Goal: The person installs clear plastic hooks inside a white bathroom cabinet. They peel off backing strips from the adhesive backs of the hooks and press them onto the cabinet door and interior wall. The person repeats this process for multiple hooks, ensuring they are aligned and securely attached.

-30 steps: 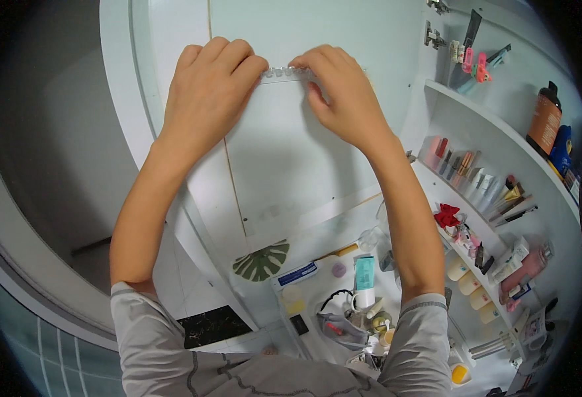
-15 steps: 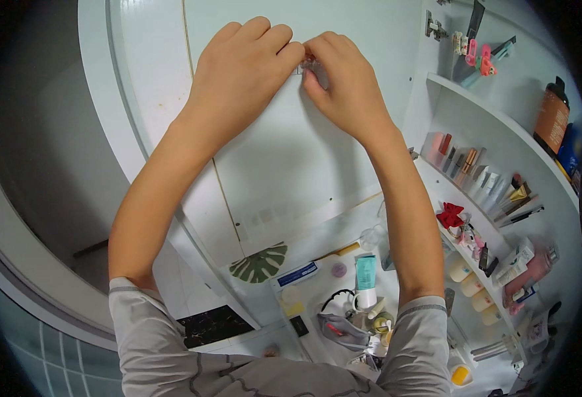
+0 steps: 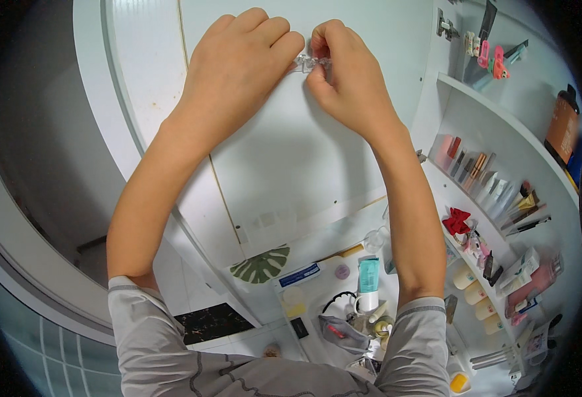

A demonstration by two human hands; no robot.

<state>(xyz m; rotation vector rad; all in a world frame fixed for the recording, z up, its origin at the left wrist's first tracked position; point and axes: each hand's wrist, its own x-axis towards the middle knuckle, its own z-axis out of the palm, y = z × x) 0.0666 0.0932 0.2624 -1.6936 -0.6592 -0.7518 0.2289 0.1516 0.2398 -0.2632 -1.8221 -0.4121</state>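
Both hands are raised in front of a white cabinet panel (image 3: pixel 277 172), arms stretched forward. A small, clear, shiny piece (image 3: pixel 309 63), perhaps plastic, spans the short gap between them. My left hand (image 3: pixel 241 69) is closed, its thumb side against the left end of this piece; its fingertips are mostly hidden beneath the hand. With thumb and curled forefinger, my right hand (image 3: pixel 350 79) pinches the right end. Whether the piece is fixed to the panel or free of it, I cannot tell.
On the right, open shelves (image 3: pixel 502 106) hold lip colours, tubes and bottles, with a red bow (image 3: pixel 457 221) lower down. Below, a white counter (image 3: pixel 284 291) carries a teal tube (image 3: pixel 368 274), a grey pouch (image 3: pixel 345 333) and small items. A door frame (image 3: pixel 95 99) stands at left.
My hands have drawn slightly apart, the right one shifting a little to the right. More of the clear piece now shows between them. The view has moved slightly.
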